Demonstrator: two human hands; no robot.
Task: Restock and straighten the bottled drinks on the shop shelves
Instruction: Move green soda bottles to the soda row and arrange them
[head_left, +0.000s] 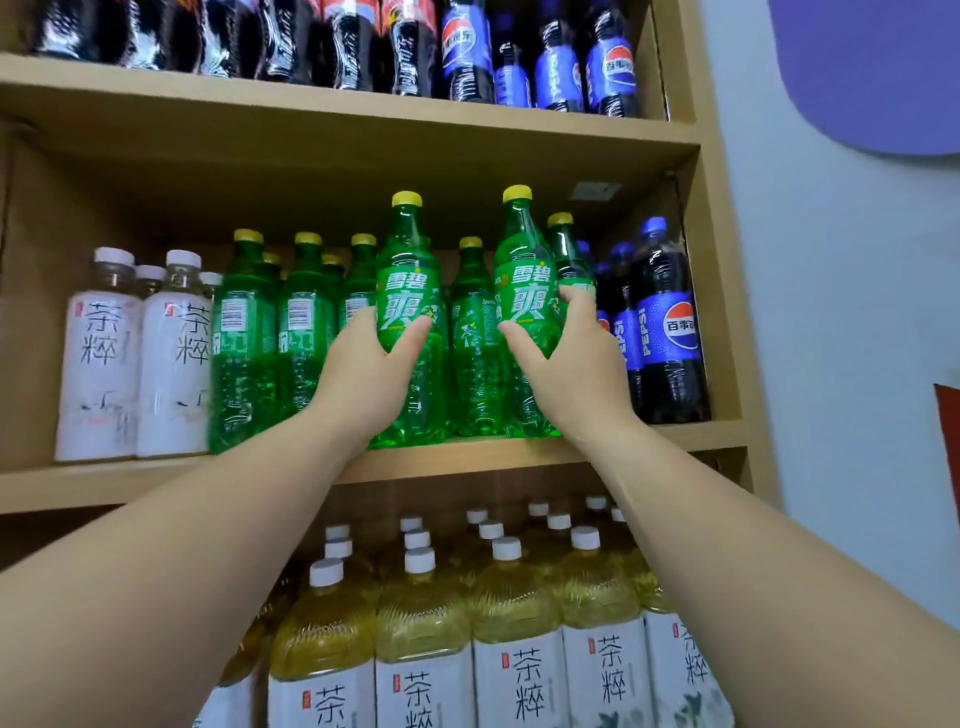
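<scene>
Two green soda bottles with yellow caps stand at the front edge of the middle shelf (467, 457). My left hand (371, 376) grips the left one (408, 291) around its middle, thumb across the front. My right hand (563, 364) grips the right one (524, 280) the same way, fingers wrapped behind it. Both bottles are upright with their labels facing out. More green bottles (298, 332) fill the row to the left and behind.
White-labelled tea bottles (135, 364) stand at the left of the middle shelf, dark cola bottles with blue labels (665, 332) at the right. Cola bottles line the top shelf (467, 57). Large yellow tea bottles (514, 623) fill the lower shelf. A pale wall (841, 312) lies to the right.
</scene>
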